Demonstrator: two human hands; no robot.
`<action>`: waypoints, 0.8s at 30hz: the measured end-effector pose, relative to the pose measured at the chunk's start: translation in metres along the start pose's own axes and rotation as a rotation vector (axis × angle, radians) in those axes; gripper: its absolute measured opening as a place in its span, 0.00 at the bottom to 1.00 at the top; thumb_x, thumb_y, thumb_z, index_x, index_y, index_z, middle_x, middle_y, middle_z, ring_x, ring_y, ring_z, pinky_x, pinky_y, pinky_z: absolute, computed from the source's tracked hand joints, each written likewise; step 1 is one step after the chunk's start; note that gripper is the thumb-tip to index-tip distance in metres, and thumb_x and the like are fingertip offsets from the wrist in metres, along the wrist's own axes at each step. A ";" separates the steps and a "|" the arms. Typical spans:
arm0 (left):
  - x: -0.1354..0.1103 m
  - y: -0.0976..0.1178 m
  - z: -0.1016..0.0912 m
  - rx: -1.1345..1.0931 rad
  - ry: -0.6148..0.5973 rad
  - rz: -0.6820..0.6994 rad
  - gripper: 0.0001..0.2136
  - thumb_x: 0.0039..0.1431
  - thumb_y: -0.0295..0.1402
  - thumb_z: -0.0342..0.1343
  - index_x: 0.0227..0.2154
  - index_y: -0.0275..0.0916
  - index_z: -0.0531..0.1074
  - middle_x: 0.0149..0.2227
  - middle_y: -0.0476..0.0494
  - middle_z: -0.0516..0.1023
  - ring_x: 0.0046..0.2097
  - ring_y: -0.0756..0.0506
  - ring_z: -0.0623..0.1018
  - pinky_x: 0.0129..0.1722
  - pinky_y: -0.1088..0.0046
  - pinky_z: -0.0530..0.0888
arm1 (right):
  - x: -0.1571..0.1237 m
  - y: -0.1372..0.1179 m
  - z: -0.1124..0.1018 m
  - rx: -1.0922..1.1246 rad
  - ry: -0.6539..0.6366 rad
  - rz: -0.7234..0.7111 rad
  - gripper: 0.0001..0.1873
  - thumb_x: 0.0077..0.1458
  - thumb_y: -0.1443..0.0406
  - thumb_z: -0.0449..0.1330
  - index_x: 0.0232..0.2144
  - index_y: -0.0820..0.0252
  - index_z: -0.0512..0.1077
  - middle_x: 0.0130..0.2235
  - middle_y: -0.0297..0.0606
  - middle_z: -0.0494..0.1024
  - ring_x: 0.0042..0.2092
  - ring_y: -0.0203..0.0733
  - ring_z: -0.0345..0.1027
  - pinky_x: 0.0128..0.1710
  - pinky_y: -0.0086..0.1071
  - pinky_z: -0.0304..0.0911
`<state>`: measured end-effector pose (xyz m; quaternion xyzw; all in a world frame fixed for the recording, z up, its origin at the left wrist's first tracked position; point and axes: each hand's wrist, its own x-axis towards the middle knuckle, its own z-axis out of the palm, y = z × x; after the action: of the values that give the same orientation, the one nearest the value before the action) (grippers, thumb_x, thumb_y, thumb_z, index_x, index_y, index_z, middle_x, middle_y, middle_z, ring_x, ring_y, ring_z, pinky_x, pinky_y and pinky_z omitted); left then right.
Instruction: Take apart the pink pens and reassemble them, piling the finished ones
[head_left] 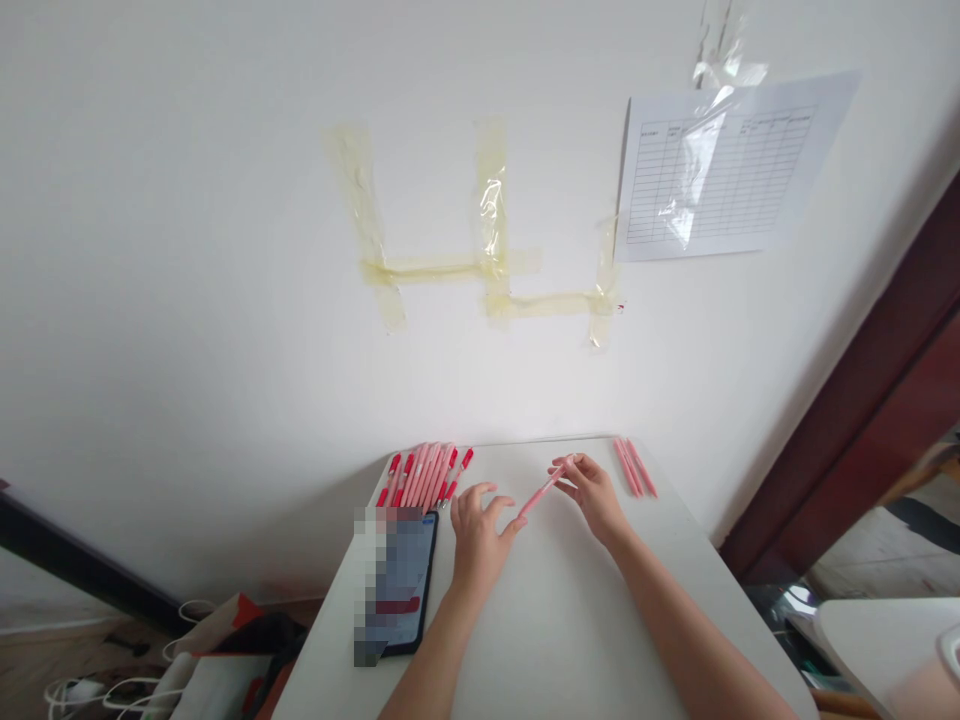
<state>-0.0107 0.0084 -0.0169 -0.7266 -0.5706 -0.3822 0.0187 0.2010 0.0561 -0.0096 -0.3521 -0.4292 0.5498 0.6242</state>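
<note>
A pink pen (541, 492) is held at a slant above the white table (555, 620). My right hand (591, 492) is closed on its upper end, thumb and fingers pinched together. At the pen's lower end is the thumb of my left hand (480, 535); I cannot tell whether it touches. The left fingers are curved and spread apart, with nothing gripped between them. Left of that hand, a row of pink and red pens (424, 475) lies near the table's back edge. A few pink pens (634, 467) lie at the back right, beyond my right hand.
A phone (409, 580), partly blurred out, lies on the table's left side by my left forearm. The white wall (225, 250) rises behind the table, with yellowed tape and a taped printed sheet (720, 175). Bags and white cables (150, 690) are on the floor at left.
</note>
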 end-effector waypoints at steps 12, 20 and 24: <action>-0.010 -0.003 0.008 0.116 -0.345 -0.045 0.17 0.62 0.38 0.55 0.54 0.49 0.72 0.63 0.40 0.69 0.66 0.35 0.64 0.66 0.32 0.52 | 0.012 -0.009 -0.024 0.671 0.133 0.190 0.11 0.53 0.58 0.66 0.34 0.52 0.68 0.23 0.24 0.61 0.21 0.30 0.54 0.17 0.23 0.54; -0.008 -0.001 0.005 0.091 -0.369 -0.061 0.17 0.63 0.38 0.54 0.54 0.49 0.71 0.64 0.39 0.68 0.67 0.35 0.63 0.66 0.29 0.48 | 0.008 -0.009 -0.025 0.744 0.063 0.171 0.06 0.51 0.64 0.61 0.28 0.55 0.65 0.19 0.21 0.53 0.18 0.28 0.41 0.14 0.22 0.42; -0.008 0.000 0.005 0.109 -0.364 -0.053 0.17 0.63 0.38 0.54 0.54 0.49 0.71 0.64 0.39 0.69 0.67 0.35 0.63 0.65 0.29 0.48 | 0.009 -0.008 -0.028 0.724 0.083 0.172 0.08 0.49 0.64 0.60 0.25 0.55 0.63 0.18 0.21 0.52 0.18 0.29 0.40 0.13 0.23 0.42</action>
<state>-0.0088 0.0042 -0.0251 -0.7662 -0.6035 -0.2136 -0.0556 0.2299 0.0651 -0.0120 -0.1654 -0.1502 0.7017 0.6765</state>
